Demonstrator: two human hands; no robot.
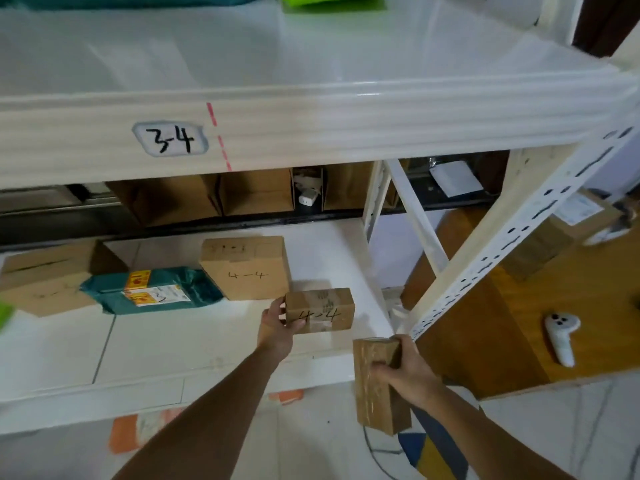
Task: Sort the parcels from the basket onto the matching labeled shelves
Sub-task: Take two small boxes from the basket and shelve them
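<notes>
My left hand (278, 323) grips the left end of a small cardboard box marked "4-4" (322, 311), which rests on the lower white shelf (173, 341) near its right front corner. Just behind it stands a larger cardboard box, also marked "4-4" (246, 268). My right hand (403, 372) holds a narrow, upright cardboard parcel (375, 386) in front of the shelf, below and to the right of the small box. The upper shelf's front edge carries a label reading "3-4" (171, 138). The basket is out of view.
A teal plastic mailer (152, 291) and another cardboard box (52, 275) lie further left on the lower shelf. The rack's perforated white upright (512, 237) slants down at the right. A white controller (561, 337) lies on the wooden floor. More boxes stand behind the rack.
</notes>
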